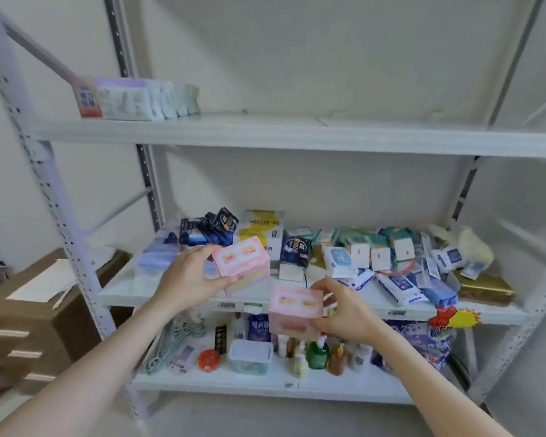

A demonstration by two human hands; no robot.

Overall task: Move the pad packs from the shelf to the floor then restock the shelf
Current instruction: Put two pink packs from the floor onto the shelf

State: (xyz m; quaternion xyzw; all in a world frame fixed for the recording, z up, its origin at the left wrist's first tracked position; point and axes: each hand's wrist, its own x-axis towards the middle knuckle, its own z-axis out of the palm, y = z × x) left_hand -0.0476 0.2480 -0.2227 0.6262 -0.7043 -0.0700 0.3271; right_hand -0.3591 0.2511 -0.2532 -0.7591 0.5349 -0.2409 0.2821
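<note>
The left hand (189, 275) has its fingers clamped on a pink pack (243, 263), thumb on the near face and fingers over the top, just above the front of the middle shelf (130, 291). The right hand (344, 313) pinches a second pink pack (295, 307) the same way, just in front of and slightly below that shelf's front edge. To do this step well, each pack wants a firm hold on opposite faces, kept level, and a path that clears the heap of packs (375, 257) crowding the middle shelf's right half. Whether these two are leaving the shelf or going back cannot be told. Blur smears all the print, the right hand's fingertips hide behind its pack, and the floor spot for the packs is out of view.
</note>
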